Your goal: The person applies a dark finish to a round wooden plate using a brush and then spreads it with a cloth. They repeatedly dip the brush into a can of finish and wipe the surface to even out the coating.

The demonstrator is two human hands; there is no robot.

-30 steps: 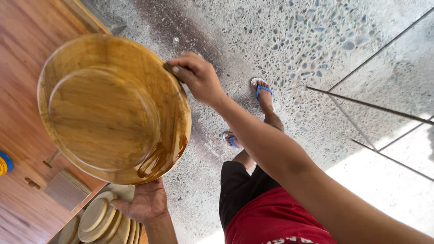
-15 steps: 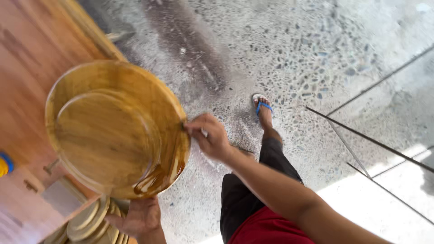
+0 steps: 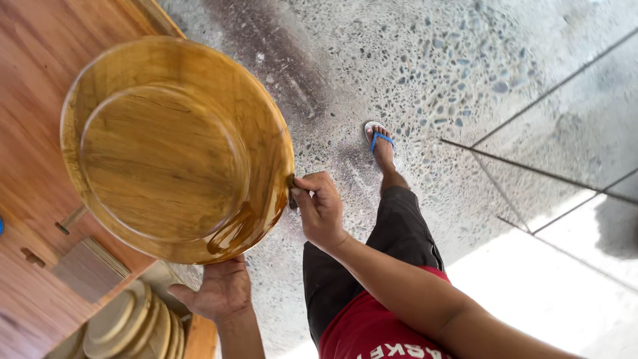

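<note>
A large round wooden plate [image 3: 166,153], glossy golden brown, is held up on edge in front of me. My left hand [image 3: 219,292] grips its lower rim from underneath. At the rim's right side, my right hand [image 3: 320,209] pinches the edge with curled fingers; something small and dark may be between the fingertips, but I cannot tell what it is. Below the plate, at the bottom left, a stack of several more wooden plates [image 3: 129,326] lies.
A wooden table top [image 3: 33,80] fills the left side, with a small wooden block [image 3: 83,269] on it. A speckled terrazzo floor [image 3: 432,66] lies beyond, with my leg in dark trousers and a foot in a blue sandal [image 3: 379,139].
My right hand has slid along the rim, from the plate's top edge down to its right side. The plate has shifted slightly in view, and my left hand stays under it.
</note>
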